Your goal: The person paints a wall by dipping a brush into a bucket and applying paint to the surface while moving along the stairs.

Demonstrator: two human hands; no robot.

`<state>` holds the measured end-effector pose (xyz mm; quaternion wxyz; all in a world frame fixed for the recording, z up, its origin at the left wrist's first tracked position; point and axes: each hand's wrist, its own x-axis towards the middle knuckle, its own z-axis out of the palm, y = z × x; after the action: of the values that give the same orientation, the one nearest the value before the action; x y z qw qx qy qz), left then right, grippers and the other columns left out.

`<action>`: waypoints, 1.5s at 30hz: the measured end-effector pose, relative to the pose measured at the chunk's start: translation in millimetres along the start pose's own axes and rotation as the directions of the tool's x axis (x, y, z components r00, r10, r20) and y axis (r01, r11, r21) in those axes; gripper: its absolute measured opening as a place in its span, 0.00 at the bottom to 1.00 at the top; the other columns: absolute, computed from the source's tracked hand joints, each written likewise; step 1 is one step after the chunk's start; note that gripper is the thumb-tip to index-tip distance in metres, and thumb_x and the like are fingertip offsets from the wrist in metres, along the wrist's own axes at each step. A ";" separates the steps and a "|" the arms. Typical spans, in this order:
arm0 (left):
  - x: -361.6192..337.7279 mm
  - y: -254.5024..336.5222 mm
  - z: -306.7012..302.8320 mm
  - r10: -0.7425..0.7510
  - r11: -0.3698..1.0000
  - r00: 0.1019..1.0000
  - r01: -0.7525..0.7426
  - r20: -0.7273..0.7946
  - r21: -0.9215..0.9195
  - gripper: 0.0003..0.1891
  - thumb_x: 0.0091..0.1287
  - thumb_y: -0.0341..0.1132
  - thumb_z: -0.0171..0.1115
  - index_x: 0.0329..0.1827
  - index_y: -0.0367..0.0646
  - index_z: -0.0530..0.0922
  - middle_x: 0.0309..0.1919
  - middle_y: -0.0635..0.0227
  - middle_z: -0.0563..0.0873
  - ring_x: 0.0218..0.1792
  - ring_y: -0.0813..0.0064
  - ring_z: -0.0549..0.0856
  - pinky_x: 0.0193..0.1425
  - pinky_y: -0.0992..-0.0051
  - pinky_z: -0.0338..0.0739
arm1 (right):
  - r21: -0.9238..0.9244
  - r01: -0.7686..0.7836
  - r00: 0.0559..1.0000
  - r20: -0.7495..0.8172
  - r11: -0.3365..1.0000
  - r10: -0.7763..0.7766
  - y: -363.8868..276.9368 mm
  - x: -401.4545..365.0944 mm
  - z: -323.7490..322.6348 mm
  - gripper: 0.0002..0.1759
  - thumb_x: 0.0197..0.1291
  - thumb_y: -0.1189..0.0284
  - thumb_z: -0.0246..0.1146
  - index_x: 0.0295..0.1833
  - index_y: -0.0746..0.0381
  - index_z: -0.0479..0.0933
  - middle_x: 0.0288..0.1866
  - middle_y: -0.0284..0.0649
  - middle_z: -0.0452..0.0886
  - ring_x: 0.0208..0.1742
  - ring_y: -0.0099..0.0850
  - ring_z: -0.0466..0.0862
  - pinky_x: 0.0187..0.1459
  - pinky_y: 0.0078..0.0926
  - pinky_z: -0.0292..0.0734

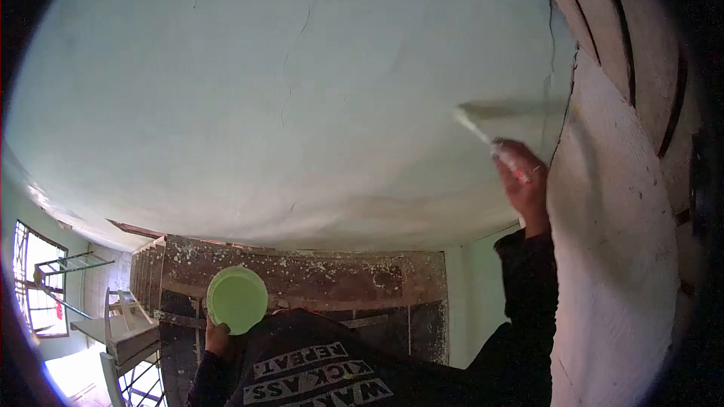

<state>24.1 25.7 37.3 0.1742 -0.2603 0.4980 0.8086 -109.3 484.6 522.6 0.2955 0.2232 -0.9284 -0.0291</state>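
Observation:
My right hand [520,177] is raised at the right and wrapped round the handle of a paintbrush [477,126]. The brush points up and to the left, its pale tip at or very near the pale blue-green wall [226,105]; blur hides whether it touches. Low at the left, my left hand [218,335] grips the lower edge of a round tub [210,298]. Light green paint [237,301] shows inside it. The tub is in front of my dark shirt, apart from the wall.
Thin cracks run through the wall. A rough whitish strip [611,241] borders it on the right, with dark-grooved boards [603,0] beyond. Behind the tub is a paint-spattered brown panel [302,271]. Wooden furniture [132,332] and a bright barred window [34,271] are at the far left.

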 end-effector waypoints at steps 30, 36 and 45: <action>-9.1 6.4 11.9 0.005 0.995 1.000 -0.008 0.024 0.104 0.39 0.46 0.16 0.45 0.68 0.40 0.57 0.54 0.60 0.74 0.55 0.64 0.75 0.59 0.70 0.71 | -0.575 0.074 0.912 -0.292 0.815 -0.289 23.3 85.7 -78.3 0.15 0.57 0.79 0.62 0.51 0.62 0.78 0.49 0.43 0.81 0.50 0.38 0.82 0.53 0.32 0.76; 16.2 -32.6 -29.1 0.034 0.871 0.999 -0.042 0.025 0.489 0.36 0.47 0.16 0.45 0.65 0.39 0.60 0.51 0.61 0.74 0.52 0.64 0.76 0.57 0.70 0.72 | -0.241 0.080 0.982 -0.149 0.967 -0.118 -2.1 30.9 17.4 0.13 0.57 0.79 0.61 0.49 0.63 0.78 0.48 0.45 0.81 0.49 0.42 0.81 0.52 0.34 0.76; -6.0 -4.4 -5.0 0.096 0.992 0.988 -0.105 0.124 0.066 0.33 0.52 0.17 0.43 0.67 0.41 0.58 0.54 0.60 0.74 0.55 0.66 0.76 0.57 0.70 0.72 | -0.203 -0.009 0.978 -0.205 0.979 -0.033 8.7 71.8 -41.1 0.12 0.56 0.78 0.63 0.48 0.61 0.79 0.44 0.44 0.83 0.46 0.37 0.83 0.48 0.28 0.77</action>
<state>32.5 23.1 35.8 0.1720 -0.1792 0.5282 0.8120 -141.8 464.7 596.6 0.4117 0.1994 -0.8834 -0.1018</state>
